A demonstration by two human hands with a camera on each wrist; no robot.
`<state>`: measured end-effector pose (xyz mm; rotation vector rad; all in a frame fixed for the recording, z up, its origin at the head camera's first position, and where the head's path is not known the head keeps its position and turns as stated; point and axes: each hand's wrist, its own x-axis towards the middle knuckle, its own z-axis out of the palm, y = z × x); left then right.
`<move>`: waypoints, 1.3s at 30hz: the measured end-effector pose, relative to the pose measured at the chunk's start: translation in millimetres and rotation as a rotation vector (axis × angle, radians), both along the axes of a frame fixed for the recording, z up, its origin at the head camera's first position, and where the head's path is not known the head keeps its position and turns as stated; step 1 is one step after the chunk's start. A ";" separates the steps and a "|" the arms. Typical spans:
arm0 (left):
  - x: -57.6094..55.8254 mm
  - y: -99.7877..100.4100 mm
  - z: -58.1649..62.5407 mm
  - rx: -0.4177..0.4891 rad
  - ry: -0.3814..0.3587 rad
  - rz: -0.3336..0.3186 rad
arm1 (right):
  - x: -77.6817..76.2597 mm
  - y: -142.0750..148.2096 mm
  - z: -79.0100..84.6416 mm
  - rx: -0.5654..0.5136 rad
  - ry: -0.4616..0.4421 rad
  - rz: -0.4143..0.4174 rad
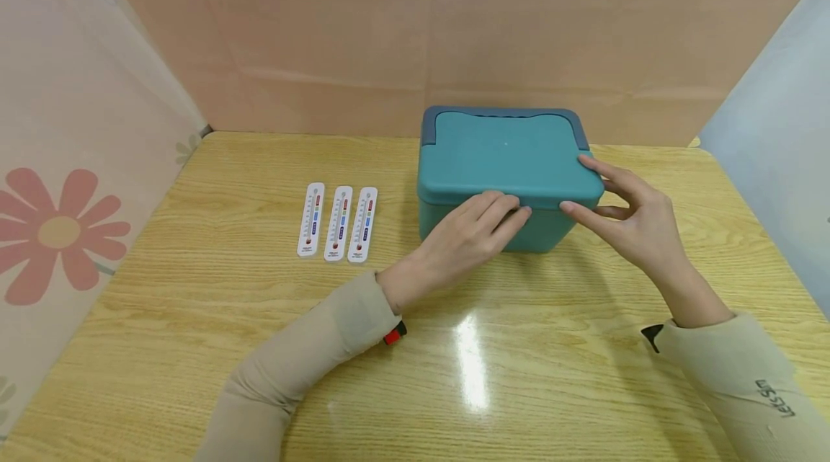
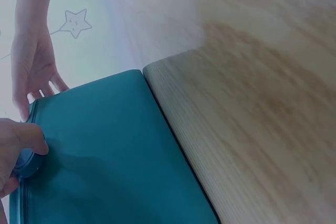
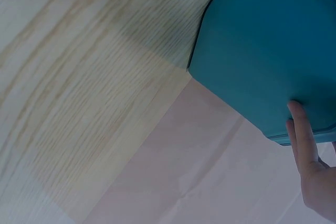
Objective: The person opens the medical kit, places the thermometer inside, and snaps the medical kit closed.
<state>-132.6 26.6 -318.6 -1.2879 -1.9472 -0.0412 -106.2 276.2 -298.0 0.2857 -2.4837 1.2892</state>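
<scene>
A teal lidded box [image 1: 506, 152] with a blue-grey handle [image 1: 506, 112] stands on the table, its lid down. My left hand [image 1: 467, 238] is at the middle of its front rim. In the left wrist view, thumb and finger of the left hand [image 2: 18, 142] pinch a rounded blue latch [image 2: 29, 163] there. My right hand [image 1: 638, 220] spans the box's front right corner, its thumb at the front rim and its forefinger on the lid's right edge. Seen from the right wrist, extended fingers [image 3: 304, 135] touch the side wall [image 3: 257, 61].
Three white thermometers [image 1: 311, 219] lie side by side left of the box. The wood-grain table [image 1: 194, 318] ends at a pinkish backdrop [image 1: 324, 37] behind the box. Patterned panels border both sides, with a red flower [image 1: 58, 231] on the left one.
</scene>
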 end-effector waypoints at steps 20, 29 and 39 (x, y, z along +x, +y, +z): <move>10.8 -2.2 5.8 -0.049 -0.122 -0.028 | -0.2 0.7 -0.9 0.002 -0.014 -0.006; 11.9 -4.4 3.3 -0.020 -0.084 -0.052 | -0.9 1.0 -0.6 0.002 -0.013 -0.010; 13.6 -6.2 -0.9 -0.011 -0.056 -0.081 | 0.2 -0.2 0.4 0.010 -0.013 -0.018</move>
